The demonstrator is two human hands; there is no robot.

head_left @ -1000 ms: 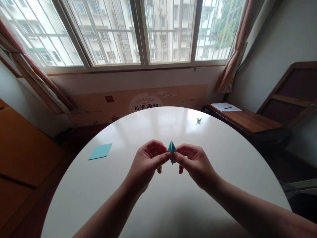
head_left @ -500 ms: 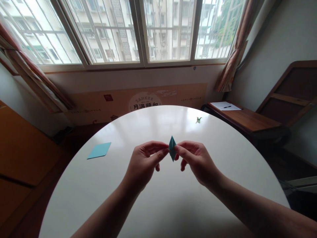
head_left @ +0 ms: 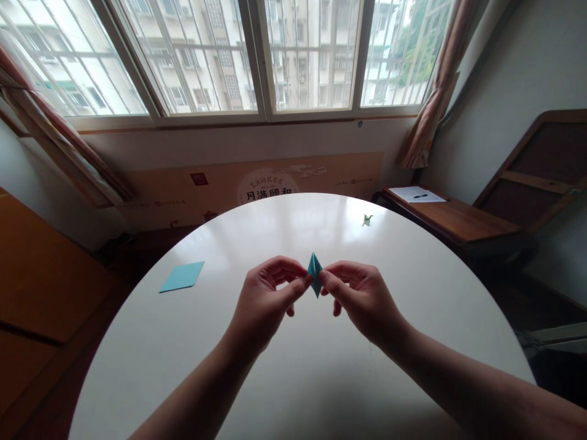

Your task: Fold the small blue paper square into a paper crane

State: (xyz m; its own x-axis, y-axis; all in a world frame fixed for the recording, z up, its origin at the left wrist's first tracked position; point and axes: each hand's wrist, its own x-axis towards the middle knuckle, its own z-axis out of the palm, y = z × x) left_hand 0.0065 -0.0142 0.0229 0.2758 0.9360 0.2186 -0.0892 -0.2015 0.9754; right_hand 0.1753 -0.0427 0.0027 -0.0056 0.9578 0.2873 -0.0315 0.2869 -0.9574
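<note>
Between my two hands, above the white table, is a small diamond-shaped piece of folded teal origami paper [head_left: 315, 267], its long axis nearly upright. My left hand [head_left: 271, 293] pinches its left side between thumb and fingers. On its right side my right hand [head_left: 360, 293] has a pinch hold, the thumb in front and the fingers partly hidden behind. A crease line runs down the paper's middle. A flat sheet of light blue paper [head_left: 182, 277] lies to the left on the table. Farther back on the right sits a small green folded paper figure [head_left: 367, 220].
The round white table [head_left: 284, 391] has its curved far edge near a box [head_left: 358, 177] with printed writing under the window. At the right, a wooden side table [head_left: 477, 215] bears a white sheet [head_left: 415, 194] with a pen on it.
The folded teal paper has shifted slightly left and turned a little, so a fold along its middle shows more. Both hands keep their pinch.
</note>
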